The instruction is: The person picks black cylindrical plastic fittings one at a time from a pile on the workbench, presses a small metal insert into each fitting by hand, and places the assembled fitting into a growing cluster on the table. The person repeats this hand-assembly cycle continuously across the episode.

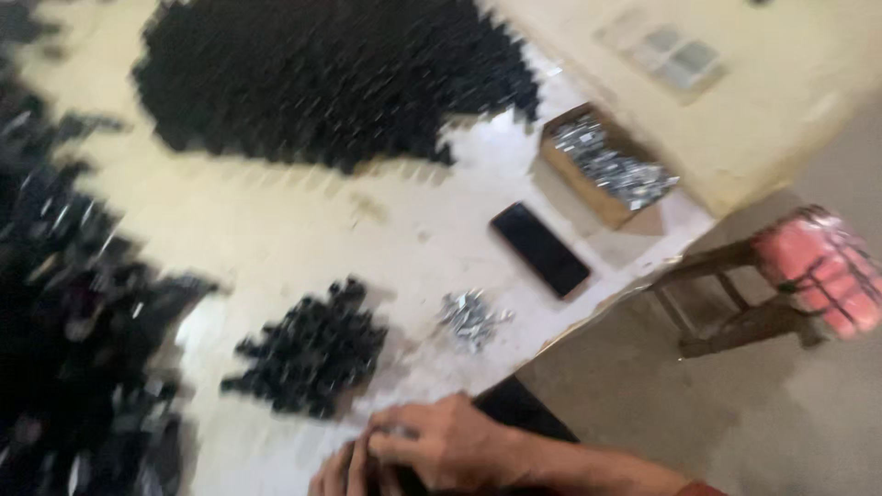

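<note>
At the tabletop's (276, 220) near edge, the right hand (441, 445) pinches something small against the left hand (344, 473), small black pile (312, 354) just beyond.

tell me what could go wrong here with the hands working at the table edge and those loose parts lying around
1. The phone lies near the table edge; a nudge might send it to the floor.
2. The small pile of silver screws sits loose near the edge and could scatter.
3. Both hands work at the very edge over a blurred small part; it could drop.

Table (276, 230) with black parts (312, 354), phone (539, 249)
</note>
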Action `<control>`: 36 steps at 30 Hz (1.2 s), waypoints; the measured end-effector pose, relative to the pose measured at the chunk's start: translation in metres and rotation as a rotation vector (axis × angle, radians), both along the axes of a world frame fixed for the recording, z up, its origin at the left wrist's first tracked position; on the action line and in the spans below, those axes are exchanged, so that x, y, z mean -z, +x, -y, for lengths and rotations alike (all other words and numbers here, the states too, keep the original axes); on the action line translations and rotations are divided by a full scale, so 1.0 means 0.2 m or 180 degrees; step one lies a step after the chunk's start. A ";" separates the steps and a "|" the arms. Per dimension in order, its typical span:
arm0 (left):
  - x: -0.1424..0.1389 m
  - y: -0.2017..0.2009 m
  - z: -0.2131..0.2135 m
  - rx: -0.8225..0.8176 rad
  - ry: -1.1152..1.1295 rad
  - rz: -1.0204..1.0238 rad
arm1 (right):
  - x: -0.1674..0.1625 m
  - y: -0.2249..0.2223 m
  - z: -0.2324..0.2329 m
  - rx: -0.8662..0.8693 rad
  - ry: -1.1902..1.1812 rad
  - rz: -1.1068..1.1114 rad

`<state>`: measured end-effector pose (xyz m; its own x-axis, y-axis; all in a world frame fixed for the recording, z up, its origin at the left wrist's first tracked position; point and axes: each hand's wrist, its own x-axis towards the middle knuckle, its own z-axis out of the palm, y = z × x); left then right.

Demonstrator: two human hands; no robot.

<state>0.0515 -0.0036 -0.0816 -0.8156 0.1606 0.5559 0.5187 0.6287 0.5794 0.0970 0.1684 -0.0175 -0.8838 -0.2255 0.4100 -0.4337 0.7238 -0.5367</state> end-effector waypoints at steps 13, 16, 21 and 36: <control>-0.27 -0.19 0.32 -0.0915 -0.0675 0.0860 | -0.20 -0.14 -0.08 0.1492 0.0597 -0.0035; -0.28 -0.32 0.43 -0.0809 -0.1098 0.0736 | -0.09 -0.13 -0.12 0.1846 0.1654 -0.0116; -0.31 -0.57 0.47 -0.1153 -0.1625 0.0007 | 0.00 -0.15 -0.18 0.1587 0.0937 -0.0138; -0.40 -0.21 0.31 -0.0814 0.0275 0.0723 | 0.03 -0.16 -0.20 0.0887 0.0013 -0.0421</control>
